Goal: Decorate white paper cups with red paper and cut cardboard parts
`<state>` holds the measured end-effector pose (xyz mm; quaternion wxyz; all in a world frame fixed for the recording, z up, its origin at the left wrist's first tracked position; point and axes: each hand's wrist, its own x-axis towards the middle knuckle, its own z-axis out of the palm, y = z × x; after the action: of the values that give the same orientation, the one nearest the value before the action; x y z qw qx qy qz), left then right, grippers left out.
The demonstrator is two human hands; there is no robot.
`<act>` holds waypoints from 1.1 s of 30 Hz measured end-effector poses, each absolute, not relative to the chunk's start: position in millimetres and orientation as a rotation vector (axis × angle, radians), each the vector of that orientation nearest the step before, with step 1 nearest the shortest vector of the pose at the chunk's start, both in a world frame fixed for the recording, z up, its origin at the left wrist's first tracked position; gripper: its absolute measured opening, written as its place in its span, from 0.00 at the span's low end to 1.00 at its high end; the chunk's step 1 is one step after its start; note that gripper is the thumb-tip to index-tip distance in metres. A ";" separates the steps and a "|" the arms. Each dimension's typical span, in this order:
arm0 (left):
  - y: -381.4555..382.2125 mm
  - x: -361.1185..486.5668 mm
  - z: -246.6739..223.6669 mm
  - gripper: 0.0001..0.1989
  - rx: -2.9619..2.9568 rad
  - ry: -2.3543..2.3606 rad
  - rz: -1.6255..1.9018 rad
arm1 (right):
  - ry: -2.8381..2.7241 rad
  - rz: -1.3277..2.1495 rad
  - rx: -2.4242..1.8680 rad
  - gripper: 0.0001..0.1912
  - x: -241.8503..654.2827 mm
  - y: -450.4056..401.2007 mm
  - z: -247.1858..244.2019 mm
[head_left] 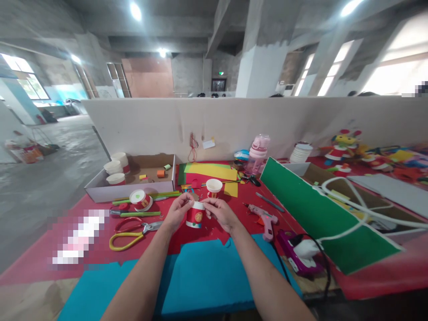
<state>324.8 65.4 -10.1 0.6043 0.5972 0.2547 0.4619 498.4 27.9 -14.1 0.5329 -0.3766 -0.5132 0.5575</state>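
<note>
A red and white paper cup (195,217) with a gold emblem is between my hands, over the red table cover. My left hand (178,212) is closed, its thumb and fingertips pinching at the cup's upper left edge. On the other side, my right hand (220,214) is closed too, with thumb and forefinger at the upper right edge. Whether a small piece is also in the fingertips cannot be made out. Just behind stands a second paper cup (214,189), open end up. Another cup (140,200) rests to the left, a green spot on its white end.
Scissors (129,238) with red and yellow handles lie left. To the right are a pink glue gun (264,220), a purple power strip (301,261) and a green-sided box (321,214). A cardboard box (130,192) holds cups; a pink bottle (259,154) stands behind.
</note>
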 end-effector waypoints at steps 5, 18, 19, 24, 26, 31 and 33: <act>66.9 320.3 -5.6 0.11 1.510 0.621 1.053 | -1.098 1.443 -0.810 0.13 496.4 29.0 -18.5; 67.1 322.2 -6.7 0.10 1.596 0.656 1.065 | -1.002 1.423 -0.866 0.14 492.0 27.0 -14.7; 67.2 322.3 -7.0 0.10 1.590 0.658 1.062 | -1.005 1.419 -0.872 0.14 491.7 26.8 -14.4; 66.4 323.4 -7.5 0.11 1.593 0.646 1.058 | -1.032 1.386 -0.903 0.16 491.7 27.1 -16.0; 65.6 323.7 -6.9 0.11 1.581 0.643 1.058 | -1.083 1.349 -0.910 0.15 492.3 27.7 -16.0; 64.3 323.1 -3.8 0.11 1.555 0.679 1.082 | -1.319 1.114 -0.973 0.11 493.7 28.9 -12.1; 64.6 322.2 -3.0 0.11 1.565 0.700 1.100 | -1.383 1.034 -0.989 0.11 494.0 29.1 -11.5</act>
<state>322.2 64.6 -3.0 0.5246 0.6541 0.2925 0.4598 494.0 29.1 -11.5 0.5446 -0.4168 -0.5829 0.4357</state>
